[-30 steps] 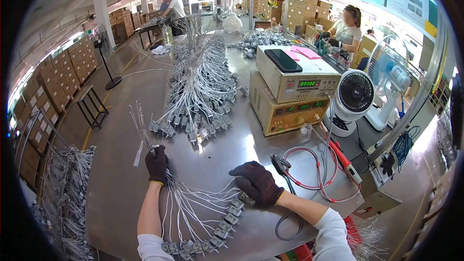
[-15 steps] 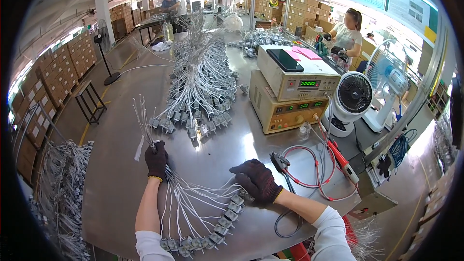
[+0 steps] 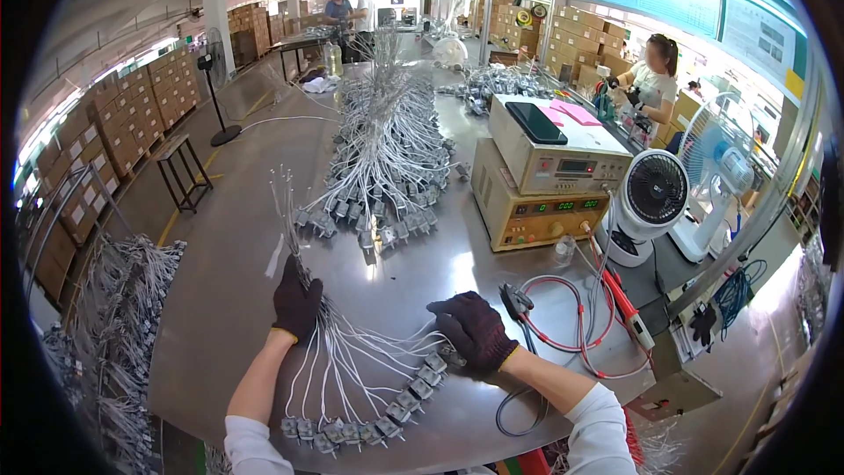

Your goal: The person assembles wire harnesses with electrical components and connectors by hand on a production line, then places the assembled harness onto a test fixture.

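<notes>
Wires [image 3: 330, 324] bunched, left hand [image 3: 297, 303] clamped round them. Grey connectors [image 3: 409, 401] on their ends sit in an arc by the near edge of the counter [image 3: 237, 299]. Right hand [image 3: 476, 332] covers the arc's right end, fingers bent; can't tell if gripping. Bunching looks mostly done; set lies apart from the similar pile [image 3: 384, 158] toward the far edge.

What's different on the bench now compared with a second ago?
The left hand has turned, so the wire bundle now shows along its right side; it has not let go. The upper meter's display, lit green before, now looks dark. The camera view has shifted slightly too. Unchanged: the right hand at the right end of the curved row of grey blocks, and the wire pile.
</notes>
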`<state>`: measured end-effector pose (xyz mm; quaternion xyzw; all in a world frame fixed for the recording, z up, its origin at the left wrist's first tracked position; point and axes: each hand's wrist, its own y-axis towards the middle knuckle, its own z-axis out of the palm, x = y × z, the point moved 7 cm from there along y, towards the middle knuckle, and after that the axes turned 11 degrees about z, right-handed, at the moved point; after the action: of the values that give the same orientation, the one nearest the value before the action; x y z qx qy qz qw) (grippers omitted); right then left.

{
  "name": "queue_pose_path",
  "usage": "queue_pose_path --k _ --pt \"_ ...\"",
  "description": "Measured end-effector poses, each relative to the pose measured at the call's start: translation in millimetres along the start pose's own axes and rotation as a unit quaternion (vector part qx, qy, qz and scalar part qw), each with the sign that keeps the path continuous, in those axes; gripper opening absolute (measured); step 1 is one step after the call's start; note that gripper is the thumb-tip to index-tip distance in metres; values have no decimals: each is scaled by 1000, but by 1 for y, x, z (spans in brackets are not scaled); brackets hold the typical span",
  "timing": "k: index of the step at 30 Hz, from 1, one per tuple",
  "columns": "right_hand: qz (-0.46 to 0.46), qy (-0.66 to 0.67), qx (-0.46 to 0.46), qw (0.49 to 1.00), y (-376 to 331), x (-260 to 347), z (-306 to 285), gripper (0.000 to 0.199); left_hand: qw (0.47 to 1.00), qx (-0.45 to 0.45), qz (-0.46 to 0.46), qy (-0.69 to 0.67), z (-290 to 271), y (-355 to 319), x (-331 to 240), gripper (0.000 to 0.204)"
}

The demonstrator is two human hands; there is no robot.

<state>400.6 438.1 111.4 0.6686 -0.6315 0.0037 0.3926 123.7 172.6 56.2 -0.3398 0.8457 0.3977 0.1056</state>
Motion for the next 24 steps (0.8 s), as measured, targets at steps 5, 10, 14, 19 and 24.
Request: queue_pose_path --k 5,10,14,19,24 --pt "52 25 7 998 7 5 -7 31 989 111 71 68 -57 -55 -30 52" --pt "69 32 8 997 11 -3 0 30 904 234 357 16 -76 -91 -86 49" --pt "58 33 37 997 22 2 9 30 891 232 385 -69 -48 -67 -125 59" --pt "47 17 72 996 27 -10 12 34 877 237 408 -91 13 -53 -138 57" --pt "69 -7 38 997 25 -28 -6 33 893 240 351 -149 41 -40 -144 40"
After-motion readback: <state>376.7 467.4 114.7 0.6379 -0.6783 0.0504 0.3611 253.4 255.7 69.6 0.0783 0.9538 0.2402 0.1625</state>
